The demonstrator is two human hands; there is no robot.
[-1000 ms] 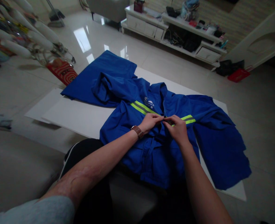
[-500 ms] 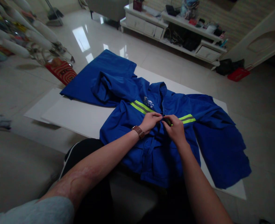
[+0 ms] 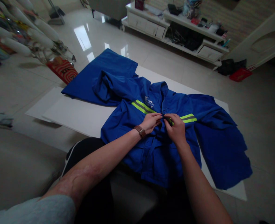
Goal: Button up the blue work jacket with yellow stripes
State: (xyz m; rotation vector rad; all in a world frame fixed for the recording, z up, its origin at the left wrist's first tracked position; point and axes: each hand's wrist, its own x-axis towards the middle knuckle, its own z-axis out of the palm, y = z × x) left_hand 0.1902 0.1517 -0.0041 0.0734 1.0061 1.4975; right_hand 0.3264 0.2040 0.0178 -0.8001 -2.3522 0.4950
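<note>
A blue work jacket (image 3: 125,129) with a yellow-green and grey reflective stripe (image 3: 143,107) across the chest lies spread out in front of me. White lettering (image 3: 149,101) marks its chest above the stripe. My left hand (image 3: 151,122), a brown watch on its wrist, pinches the jacket's front edge at stripe height. Right beside it, my right hand (image 3: 176,126) pinches the other side of the front opening, fingertips nearly meeting the left ones. Fingers hide the exact spot they grip. The collar lies beyond my hands, and the hem hangs toward my lap.
Under the jacket is a low white table (image 3: 69,115). More blue cloth (image 3: 104,71) lies at its far left. A white TV cabinet (image 3: 149,26) stands along the far wall, with a red bag (image 3: 240,74) on the floor near it. At the left are a red patterned bag (image 3: 64,71) and a rack.
The whole view has shifted very slightly. My fingers have moved a little at the jacket's front opening, with both hands keeping their pinch there.
</note>
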